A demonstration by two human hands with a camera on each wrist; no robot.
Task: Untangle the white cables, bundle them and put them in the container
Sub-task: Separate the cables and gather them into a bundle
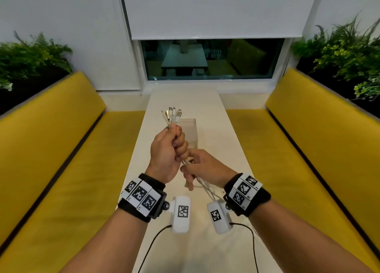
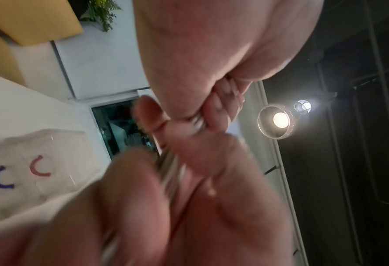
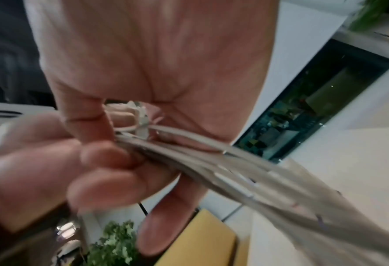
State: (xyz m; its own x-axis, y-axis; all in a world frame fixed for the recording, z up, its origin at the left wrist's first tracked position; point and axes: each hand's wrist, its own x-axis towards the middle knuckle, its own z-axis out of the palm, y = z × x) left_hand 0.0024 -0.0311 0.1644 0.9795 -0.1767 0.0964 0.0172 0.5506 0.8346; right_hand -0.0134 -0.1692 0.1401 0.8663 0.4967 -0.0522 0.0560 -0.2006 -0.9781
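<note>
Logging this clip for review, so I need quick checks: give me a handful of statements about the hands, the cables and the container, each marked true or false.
1. The left hand has its grip round the white cables, plug ends sticking up above the fist. True.
2. The cables already lie inside the container. False: they are held above the table, in both hands.
3. The right hand holds the cables below the left hand. True.
4. The container stands on the yellow bench. False: it stands on the white table, beyond the hands.
5. The right hand is empty and flat on the table. False: its fingers curl round the cable strands.
</note>
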